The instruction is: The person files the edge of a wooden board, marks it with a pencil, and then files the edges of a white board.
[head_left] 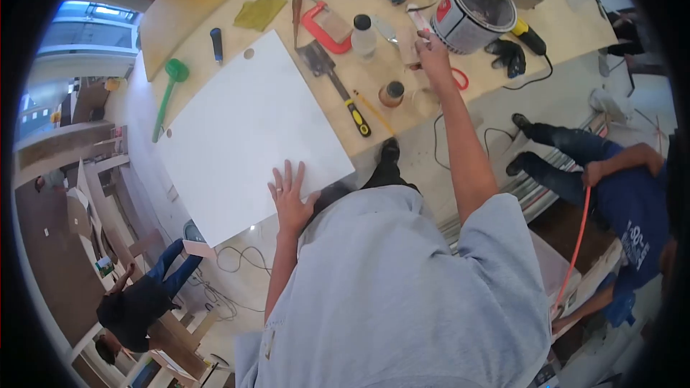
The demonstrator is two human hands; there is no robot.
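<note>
My left hand (290,199) lies flat with fingers spread on a large white panel (241,129), near its front edge. The panel has a round hole near each far corner and overhangs the workbench. My right hand (434,57) reaches across the bench, fingers bent in at a slim red-and-white item (418,19) beside a large paint can (474,14). What the fingers hold is not clear. Left of that hand are a tan block (408,47), a clear bottle with a black cap (363,37) and a small brown jar (392,93). Red-handled scissors (460,79) lie close to the wrist.
The bench (215,18) also bears a green mallet (171,93), a red clamp (325,27), a yellow-black chisel-like tool (343,93), a yellow cloth (260,11) and a black glove (507,56). Co-workers (140,309) stand on both sides; cables (223,294) trail on the floor.
</note>
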